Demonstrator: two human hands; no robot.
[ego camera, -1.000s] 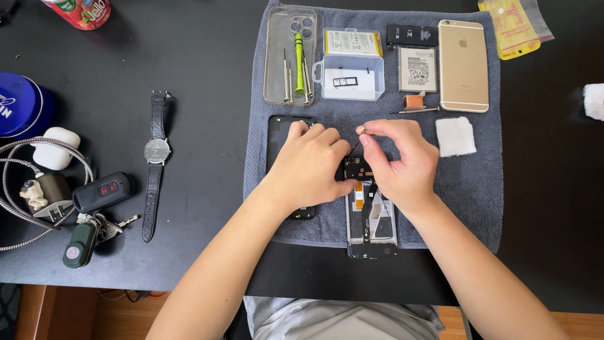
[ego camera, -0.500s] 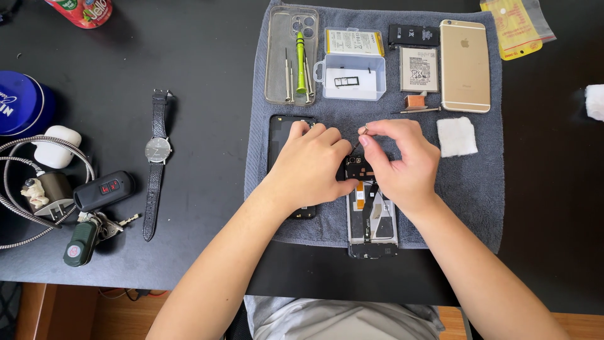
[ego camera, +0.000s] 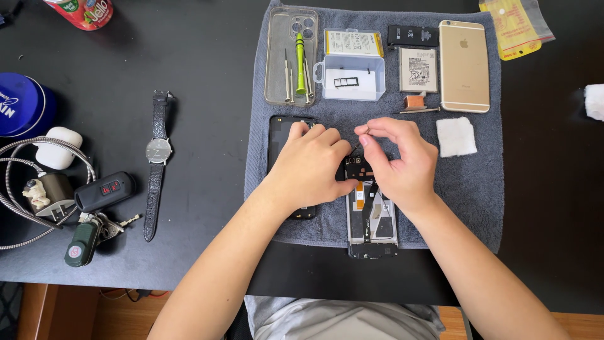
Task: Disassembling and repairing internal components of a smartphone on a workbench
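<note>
An opened phone [ego camera: 371,217] with its insides showing lies on a grey towel [ego camera: 478,189]. My left hand [ego camera: 311,167] rests on the phone's upper left edge, thumb against it, and covers much of a black back cover [ego camera: 280,135]. My right hand [ego camera: 396,157] hovers over the phone's top, fingers pinched on a thin metal tool [ego camera: 360,140] whose tip points down at the camera area.
On the towel's far side lie a clear case [ego camera: 277,75] with small screwdrivers [ego camera: 300,63], a clear plastic box [ego camera: 351,75], batteries [ego camera: 418,69], a gold phone [ego camera: 464,66] and a white pad [ego camera: 456,136]. A wristwatch [ego camera: 156,164], car keys [ego camera: 94,208], a cable [ego camera: 25,157] and earbuds case [ego camera: 56,148] sit left.
</note>
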